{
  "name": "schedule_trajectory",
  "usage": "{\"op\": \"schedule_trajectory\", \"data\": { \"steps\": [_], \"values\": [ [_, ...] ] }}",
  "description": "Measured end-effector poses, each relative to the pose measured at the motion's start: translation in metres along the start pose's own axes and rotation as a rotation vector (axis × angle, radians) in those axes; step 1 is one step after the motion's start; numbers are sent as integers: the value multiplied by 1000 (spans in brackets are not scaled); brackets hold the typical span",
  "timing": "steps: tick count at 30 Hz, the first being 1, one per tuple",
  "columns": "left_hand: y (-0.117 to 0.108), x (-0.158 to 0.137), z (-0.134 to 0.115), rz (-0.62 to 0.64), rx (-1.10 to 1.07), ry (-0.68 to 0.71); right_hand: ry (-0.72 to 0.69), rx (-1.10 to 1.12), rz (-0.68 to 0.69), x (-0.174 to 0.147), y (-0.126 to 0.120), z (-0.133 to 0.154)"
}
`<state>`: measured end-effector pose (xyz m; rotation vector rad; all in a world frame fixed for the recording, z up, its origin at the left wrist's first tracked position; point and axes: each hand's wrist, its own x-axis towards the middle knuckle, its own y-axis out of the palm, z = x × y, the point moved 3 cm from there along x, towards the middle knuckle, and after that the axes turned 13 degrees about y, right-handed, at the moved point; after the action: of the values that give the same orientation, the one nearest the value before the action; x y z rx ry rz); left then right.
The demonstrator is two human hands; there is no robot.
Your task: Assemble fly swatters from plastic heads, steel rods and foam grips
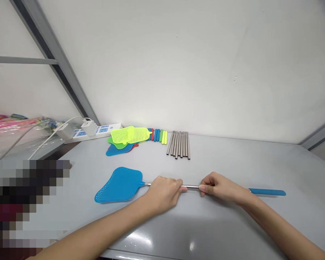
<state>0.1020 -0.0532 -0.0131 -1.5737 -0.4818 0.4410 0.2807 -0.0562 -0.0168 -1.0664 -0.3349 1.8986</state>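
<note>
A blue fly swatter (121, 185) with a telescopic metal rod lies crosswise just above the grey table, its perforated head to the left and its blue handle (268, 192) to the right. My left hand (165, 191) is wrapped round the thin rod near the head. Farther right along the same rod, my right hand (215, 187) pinches it between thumb and fingers. Bare metal (192, 186) shows between the two hands. My right wrist and forearm hide the stretch before the handle.
Behind lie stacked yellow, green, blue and red swatter heads (130, 136), a row of coloured handles (158, 136) and several metal rods (178, 145). A power strip (108, 129) with plugged-in chargers stands at the back left, cables trailing. Plastic-wrapped goods (18, 130) sit far left. A wall (206, 72) bounds the grey table (260, 159).
</note>
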Motion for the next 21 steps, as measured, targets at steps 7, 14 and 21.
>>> {"op": "schedule_trajectory", "data": {
  "steps": [7, 14, 21],
  "values": [
    [1, 0, 0, 13, -14, -8, -31, 19, -36, 0, 2, 3],
    [1, 1, -1, 19, -45, -6, -26, 43, -52, -1, 8, 8],
    [3, 1, -1, -30, -56, -22, -28, 43, 23, 1, 2, 7]
  ]
}}
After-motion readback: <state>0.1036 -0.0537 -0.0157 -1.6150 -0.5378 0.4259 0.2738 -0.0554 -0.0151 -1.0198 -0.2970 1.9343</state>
